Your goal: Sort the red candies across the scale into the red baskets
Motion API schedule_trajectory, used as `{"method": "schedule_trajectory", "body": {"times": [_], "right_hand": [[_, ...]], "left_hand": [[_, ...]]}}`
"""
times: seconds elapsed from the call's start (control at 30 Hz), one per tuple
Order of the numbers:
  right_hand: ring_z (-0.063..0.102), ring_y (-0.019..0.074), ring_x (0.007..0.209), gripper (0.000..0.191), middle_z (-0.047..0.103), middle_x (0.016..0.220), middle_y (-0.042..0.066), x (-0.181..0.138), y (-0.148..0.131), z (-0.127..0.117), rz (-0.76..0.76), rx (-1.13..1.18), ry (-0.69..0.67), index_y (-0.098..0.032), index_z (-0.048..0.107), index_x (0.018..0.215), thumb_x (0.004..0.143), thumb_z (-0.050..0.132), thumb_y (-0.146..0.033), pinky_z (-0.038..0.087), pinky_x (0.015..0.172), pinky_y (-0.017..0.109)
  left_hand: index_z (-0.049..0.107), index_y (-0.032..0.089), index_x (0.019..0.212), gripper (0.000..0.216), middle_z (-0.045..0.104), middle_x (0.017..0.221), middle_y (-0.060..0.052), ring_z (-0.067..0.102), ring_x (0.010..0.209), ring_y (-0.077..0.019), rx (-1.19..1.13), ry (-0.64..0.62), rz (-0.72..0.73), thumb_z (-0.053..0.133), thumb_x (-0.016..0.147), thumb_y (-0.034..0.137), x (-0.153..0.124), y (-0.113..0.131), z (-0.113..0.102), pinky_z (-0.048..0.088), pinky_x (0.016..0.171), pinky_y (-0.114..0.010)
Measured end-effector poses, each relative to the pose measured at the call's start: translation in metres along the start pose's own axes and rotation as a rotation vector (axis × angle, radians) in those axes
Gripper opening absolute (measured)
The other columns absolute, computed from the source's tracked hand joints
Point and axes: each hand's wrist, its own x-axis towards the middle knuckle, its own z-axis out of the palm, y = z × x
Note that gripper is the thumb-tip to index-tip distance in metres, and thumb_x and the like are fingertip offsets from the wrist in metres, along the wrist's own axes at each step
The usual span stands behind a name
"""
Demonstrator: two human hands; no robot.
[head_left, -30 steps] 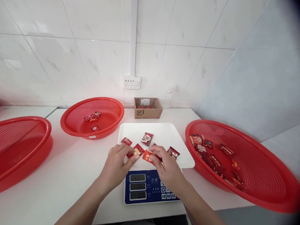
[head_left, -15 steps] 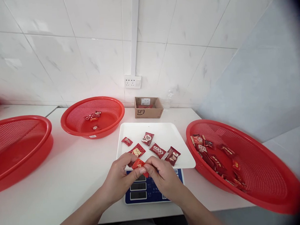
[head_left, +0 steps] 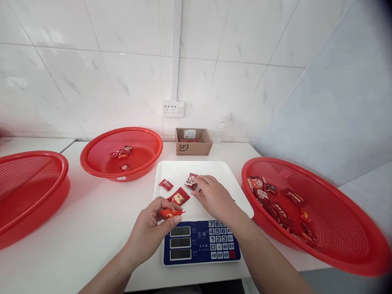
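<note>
The left hand (head_left: 150, 228) pinches a small orange-red packet (head_left: 171, 213) between thumb and fingertips, holding it flat just above the front edge of the white tray (head_left: 212, 168) and the near corner of the scale (head_left: 199, 245). The right hand (head_left: 213, 198) lies palm down over the middle of the tray with its fingers loosely curled and pointing left, fingertips touching a red and white packet (head_left: 191, 180); whether it grips that packet I cannot tell, since the hand covers most of what lies beneath it.

Just left of those fingertips a red packet with gold print (head_left: 178, 196) lies flat on the tray, and a smaller red packet (head_left: 165, 184) sits near the tray's left edge, apart from the others. The tray rests on the scale, whose blue front panel shows three dark displays and a keypad facing the person.

To the right, touching or nearly touching the tray's edge, a large red mesh basket (head_left: 345, 193) holds a scatter of red packets along its left inner side. Behind and to the left of the tray stands a second red basket (head_left: 144, 142) with a few packets in its bottom. A third red basket (head_left: 10, 166) sits at the far left. A small open cardboard box (head_left: 193, 147) stands against the tiled wall behind the tray, under a white wall socket (head_left: 173, 108). All rest on a white counter (head_left: 95, 219)
</note>
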Motion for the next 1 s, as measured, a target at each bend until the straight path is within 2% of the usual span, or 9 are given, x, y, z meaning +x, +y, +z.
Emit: {"method": "schedule_trajectory", "body": {"times": [0.17,0.33,0.43,0.53,0.6,0.67,0.77,0.87,1.0], "right_hand": [[0.050,0.0287,0.118,0.031,0.062,0.121,0.013,0.018,0.006,0.009,-0.026,-0.059,-0.080,-0.016,0.060,0.116,0.087,0.055,-0.024,0.042,0.094,0.043],[0.062,0.0276,0.100,0.026,0.067,0.111,0.014,0.022,0.006,0.014,0.031,-0.053,-0.067,-0.015,0.064,0.108,0.085,0.051,-0.016,0.047,0.085,0.041],[0.065,0.0263,0.094,0.030,0.070,0.106,0.013,0.020,0.007,0.009,0.095,-0.014,-0.009,-0.016,0.064,0.110,0.091,0.041,-0.016,0.048,0.081,0.041],[0.065,0.0204,0.100,0.032,0.070,0.111,0.007,0.008,0.003,-0.001,0.111,0.091,0.077,-0.021,0.060,0.116,0.096,0.035,-0.024,0.050,0.084,0.036],[0.064,0.0171,0.103,0.028,0.070,0.111,0.004,-0.007,-0.002,-0.007,0.019,0.272,0.176,-0.024,0.061,0.113,0.095,0.039,-0.024,0.051,0.086,0.033],[0.063,0.0167,0.104,0.028,0.070,0.109,0.004,-0.024,-0.010,-0.010,-0.179,0.447,0.282,-0.025,0.064,0.107,0.092,0.042,-0.016,0.051,0.088,0.034],[0.064,0.0161,0.102,0.035,0.069,0.107,0.005,-0.046,-0.020,-0.009,-0.421,0.523,0.348,-0.028,0.066,0.103,0.086,0.044,-0.006,0.053,0.087,0.034],[0.064,0.0159,0.099,0.039,0.068,0.107,0.006,-0.062,-0.025,-0.003,-0.471,0.551,0.336,-0.030,0.065,0.105,0.084,0.045,-0.003,0.054,0.083,0.032],[0.061,0.0153,0.107,0.048,0.063,0.117,0.006,-0.075,-0.025,0.005,-0.366,0.593,0.298,-0.030,0.060,0.112,0.079,0.045,0.001,0.052,0.087,0.029]], "left_hand": [[0.057,0.019,0.081,0.022,0.064,0.080,-0.002,0.056,0.077,-0.0160,0.045,-0.001,0.000,0.065,0.077,0.040,-0.001,0.000,-0.002,0.042,0.071,-0.028],[0.054,0.019,0.080,0.025,0.057,0.073,0.001,0.050,0.070,-0.0128,0.041,-0.026,0.003,0.063,0.079,0.043,-0.001,-0.004,-0.003,0.040,0.066,-0.025],[0.053,0.022,0.097,0.029,0.055,0.075,0.003,0.050,0.067,-0.0118,-0.045,-0.035,-0.007,0.058,0.082,0.047,0.001,-0.006,-0.002,0.041,0.063,-0.024],[0.045,0.026,0.119,0.042,0.053,0.072,0.004,0.049,0.058,-0.0106,-0.082,-0.026,-0.025,0.051,0.086,0.051,0.002,-0.006,0.000,0.043,0.060,-0.025],[0.052,0.023,0.113,0.042,0.050,0.067,0.005,0.049,0.055,-0.0104,-0.061,-0.072,-0.038,0.047,0.087,0.054,0.003,-0.003,0.001,0.043,0.058,-0.025],[0.057,0.019,0.100,0.042,0.049,0.064,0.004,0.049,0.055,-0.0109,-0.054,-0.160,-0.055,0.045,0.086,0.057,0.004,-0.001,0.003,0.044,0.057,-0.025],[0.057,0.017,0.088,0.052,0.049,0.061,0.002,0.050,0.054,-0.0119,-0.127,-0.271,-0.097,0.040,0.085,0.065,0.004,-0.003,0.009,0.044,0.051,-0.025],[0.054,0.016,0.078,0.056,0.046,0.057,0.003,0.046,0.049,-0.0102,-0.213,-0.333,-0.160,0.042,0.080,0.071,0.004,-0.009,0.017,0.039,0.044,-0.022],[0.053,0.016,0.074,0.050,0.041,0.059,0.005,0.038,0.047,-0.0061,-0.245,-0.358,-0.162,0.053,0.077,0.066,0.005,-0.014,0.023,0.033,0.043,-0.019]]}}
